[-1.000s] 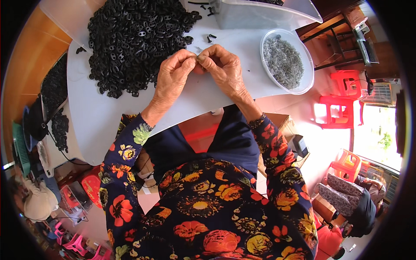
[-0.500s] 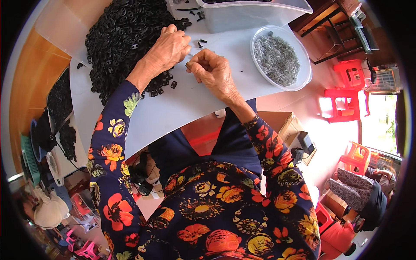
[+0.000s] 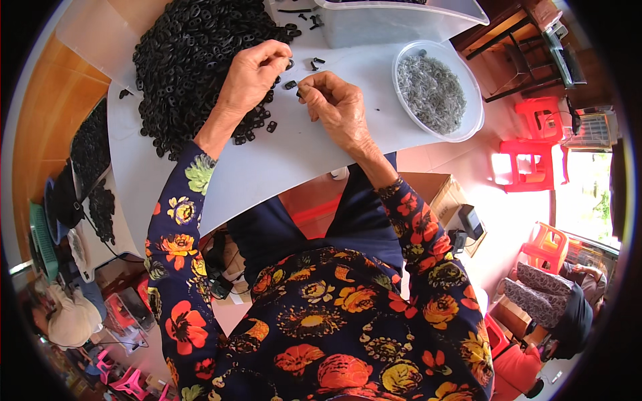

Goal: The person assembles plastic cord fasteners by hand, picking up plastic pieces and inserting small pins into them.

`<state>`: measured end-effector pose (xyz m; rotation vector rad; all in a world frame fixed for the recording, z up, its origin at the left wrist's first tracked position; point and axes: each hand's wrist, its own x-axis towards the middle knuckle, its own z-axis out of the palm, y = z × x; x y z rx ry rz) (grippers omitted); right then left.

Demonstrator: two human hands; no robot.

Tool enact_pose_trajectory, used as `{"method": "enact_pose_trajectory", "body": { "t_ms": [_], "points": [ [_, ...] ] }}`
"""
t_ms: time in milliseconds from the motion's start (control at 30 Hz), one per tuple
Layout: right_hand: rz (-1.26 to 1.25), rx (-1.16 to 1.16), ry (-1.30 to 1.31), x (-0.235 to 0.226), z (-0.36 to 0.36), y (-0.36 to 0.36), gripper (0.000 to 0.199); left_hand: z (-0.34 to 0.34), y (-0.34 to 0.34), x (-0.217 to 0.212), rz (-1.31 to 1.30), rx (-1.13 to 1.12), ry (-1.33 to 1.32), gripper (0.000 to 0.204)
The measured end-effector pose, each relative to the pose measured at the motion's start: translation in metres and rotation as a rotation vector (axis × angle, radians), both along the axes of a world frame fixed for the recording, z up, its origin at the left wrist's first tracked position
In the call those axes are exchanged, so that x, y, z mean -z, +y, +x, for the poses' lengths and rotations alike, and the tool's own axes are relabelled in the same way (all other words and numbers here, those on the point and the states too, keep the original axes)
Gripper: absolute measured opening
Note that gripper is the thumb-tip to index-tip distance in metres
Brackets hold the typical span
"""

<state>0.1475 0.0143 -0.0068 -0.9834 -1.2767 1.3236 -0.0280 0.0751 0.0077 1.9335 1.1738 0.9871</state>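
A large heap of small black plastic rings (image 3: 194, 60) covers the left part of a white board (image 3: 281, 160) on my lap. My left hand (image 3: 251, 73) rests at the heap's right edge, fingers curled and pinching a black ring near its fingertips. My right hand (image 3: 334, 107) is just to the right of it, thumb and forefinger pinched on a tiny dark piece. A few loose black pieces (image 3: 314, 63) lie on the board above my right hand. A white round bowl (image 3: 438, 90) of small grey metal parts stands to the right.
A clear plastic bin (image 3: 401, 20) stands at the far edge of the board. More black parts fill containers (image 3: 93, 167) at the left. Red plastic stools (image 3: 535, 144) and a cardboard box (image 3: 441, 197) stand on the floor at the right, where another person (image 3: 562, 301) sits.
My hands were together above the board a second ago. The left hand then reached into the black heap and now sits at its edge; the right stayed close by, pinched.
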Motion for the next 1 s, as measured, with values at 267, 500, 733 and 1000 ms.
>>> {"method": "enact_pose_trajectory", "body": {
  "t_ms": [267,500,733,1000],
  "points": [
    [0.04,0.047,0.061,0.003,0.0,0.001,0.013,0.004,-0.028,-0.002,-0.327,0.017,-0.517,0.016],
    [0.063,0.068,0.156,0.002,-0.001,0.001,0.01,0.009,-0.034,-0.005,-0.335,0.006,-0.499,0.014],
    [0.021,0.043,0.171,0.002,-0.002,0.002,0.012,0.014,-0.034,-0.005,-0.287,-0.016,-0.453,0.011],
    [0.04,0.046,0.067,0.0,0.0,0.001,0.021,0.015,-0.03,-0.013,-0.252,-0.027,-0.404,0.009]
  ]
}}
